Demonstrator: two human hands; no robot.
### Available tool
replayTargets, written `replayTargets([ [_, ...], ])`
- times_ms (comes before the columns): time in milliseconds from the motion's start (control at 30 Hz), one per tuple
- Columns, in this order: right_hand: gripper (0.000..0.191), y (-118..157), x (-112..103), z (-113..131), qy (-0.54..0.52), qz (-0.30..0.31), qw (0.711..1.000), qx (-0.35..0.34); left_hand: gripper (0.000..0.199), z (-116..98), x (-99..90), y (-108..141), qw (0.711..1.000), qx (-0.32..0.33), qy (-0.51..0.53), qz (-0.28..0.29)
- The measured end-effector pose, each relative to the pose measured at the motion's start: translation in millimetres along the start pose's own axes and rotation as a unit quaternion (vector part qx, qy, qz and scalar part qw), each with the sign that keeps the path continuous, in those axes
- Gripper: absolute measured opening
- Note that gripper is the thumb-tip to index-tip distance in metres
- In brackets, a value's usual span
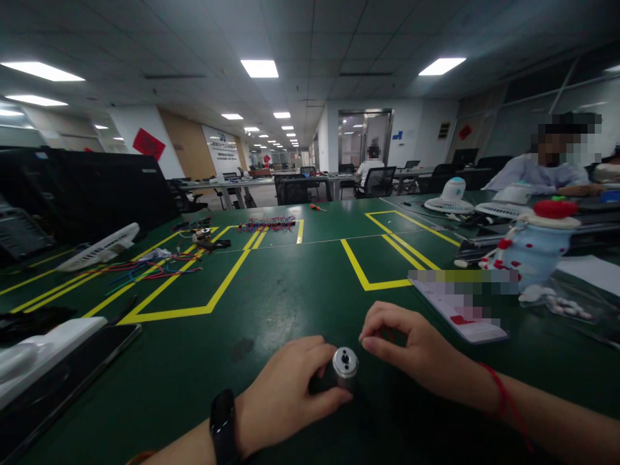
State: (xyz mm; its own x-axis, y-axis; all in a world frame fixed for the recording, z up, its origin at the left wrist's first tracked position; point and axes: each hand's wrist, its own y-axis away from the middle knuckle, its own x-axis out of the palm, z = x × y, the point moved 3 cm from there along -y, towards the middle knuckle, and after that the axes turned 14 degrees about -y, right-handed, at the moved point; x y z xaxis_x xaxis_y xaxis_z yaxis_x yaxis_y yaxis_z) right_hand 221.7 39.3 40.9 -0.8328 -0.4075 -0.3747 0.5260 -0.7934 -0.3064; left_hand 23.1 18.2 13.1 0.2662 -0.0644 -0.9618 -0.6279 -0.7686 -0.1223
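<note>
A small silver cylindrical motor point(345, 363) stands upright on the green table, its round end face up with a dark centre and small holes. My left hand point(295, 381), with a black band on its wrist, grips the motor from the left between thumb and fingers. To the right of the motor and slightly above it is my right hand point(400, 336), a red string round its wrist. Its thumb and forefinger are pinched together, apart from the motor. Whatever lies between those fingertips, if anything, is too small to make out.
Right of my hands lies a flat pale card or case point(479, 329), partly blurred, beside a light blue jar-like figure point(537, 248). Tangled wires point(159, 265) and a wire bundle point(268, 223) lie farther left. A dark flat device point(72, 387) is near left. One person point(527, 171) sits at right.
</note>
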Motion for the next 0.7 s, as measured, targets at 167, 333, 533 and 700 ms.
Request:
replayTargets([
  [167, 0.003, 6.0, 3.3, -9.4, 0.062, 0.118, 0.991, 0.015, 0.023, 2.0, 0.8, 0.6, 1.000, 0.001, 0.001, -0.003],
  [333, 0.006, 6.2, 8.0, -12.1, 0.097, 0.144, 0.985, 0.014, 0.023, 2.1, -0.5, 1.2, 1.000, -0.008, -0.001, -0.002],
  [533, 0.009, 7.0, 7.2, -12.6, 0.076, 0.138, 0.988, 0.002, 0.021, 0.3, -2.3, 0.6, 1.000, -0.009, -0.003, 0.003],
  [700, 0.007, 6.7, 6.8, -19.1, 0.067, 0.127, 0.990, 0.004, 0.023, 0.8, -1.4, 0.5, 1.000, -0.001, -0.002, 0.000],
])
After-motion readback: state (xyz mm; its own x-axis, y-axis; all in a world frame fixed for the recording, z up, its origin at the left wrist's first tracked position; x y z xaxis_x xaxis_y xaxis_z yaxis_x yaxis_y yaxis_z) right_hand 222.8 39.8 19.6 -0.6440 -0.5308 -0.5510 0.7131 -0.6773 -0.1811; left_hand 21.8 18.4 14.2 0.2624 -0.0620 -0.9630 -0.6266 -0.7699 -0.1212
